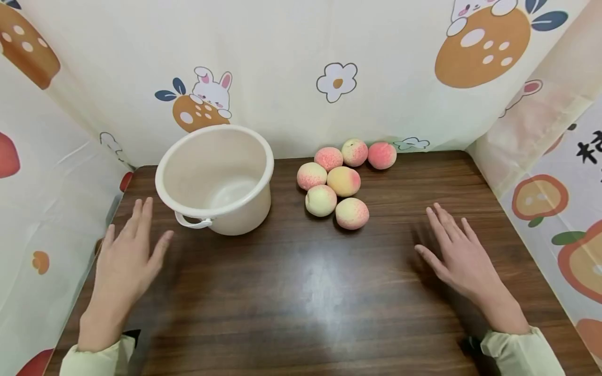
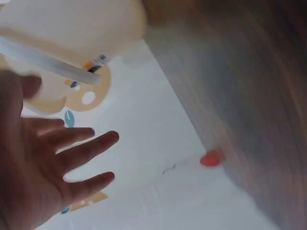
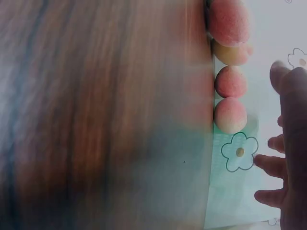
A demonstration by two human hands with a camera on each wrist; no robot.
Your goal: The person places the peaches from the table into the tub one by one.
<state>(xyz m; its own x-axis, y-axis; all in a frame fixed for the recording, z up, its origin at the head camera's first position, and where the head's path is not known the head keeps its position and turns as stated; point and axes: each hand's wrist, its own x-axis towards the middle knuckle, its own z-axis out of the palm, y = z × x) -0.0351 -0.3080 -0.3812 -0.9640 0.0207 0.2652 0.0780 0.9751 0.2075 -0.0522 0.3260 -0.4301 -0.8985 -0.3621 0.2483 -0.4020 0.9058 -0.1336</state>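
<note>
A cream plastic bucket (image 1: 244, 209) stands upright at the back left of the table, its white handle (image 1: 194, 223) hanging at the front; nothing shows inside it. Just left of the bucket, my left hand (image 1: 124, 263) is spread with straight fingers and holds nothing. Several pink and yellow peaches (image 1: 344, 181) lie clustered right of the bucket, near the back edge. To the right of the peaches, my right hand (image 1: 463, 261) hovers over the table with its fingers apart, holding nothing. In the right wrist view a few peaches (image 3: 230, 115) line up beyond the fingers.
The dark wooden table (image 1: 282, 303) has a curtain (image 1: 282, 62) with rabbit and fruit prints close behind it. More printed cloth (image 1: 541, 156) hangs along the right side, and similar cloth (image 1: 47, 172) hangs along the left.
</note>
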